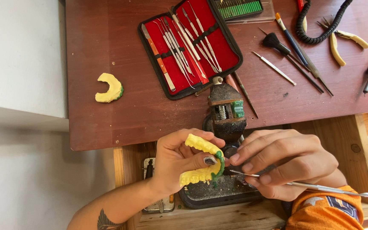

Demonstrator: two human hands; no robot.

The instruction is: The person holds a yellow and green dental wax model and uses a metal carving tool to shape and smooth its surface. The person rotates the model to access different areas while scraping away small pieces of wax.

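My left hand (pixel 173 159) grips a yellow horseshoe-shaped dental cast (pixel 201 162) with a green wax rim, held over the open drawer. In my right hand (pixel 284 164) is a thin metal carving tool (pixel 303 184); its tip touches the green rim at the cast's right side. Both hands sit just below a small bench vise (pixel 225 111).
A second yellow dental cast (pixel 109 88) lies on the brown table's left side. An open red case of metal instruments (pixel 188 44) is at the top centre. Loose picks, brushes, yellow-handled pliers (pixel 341 42), a coiled black cord and a blue-handled tool lie at the right. A dark tray (pixel 218 194) sits in the wooden drawer.
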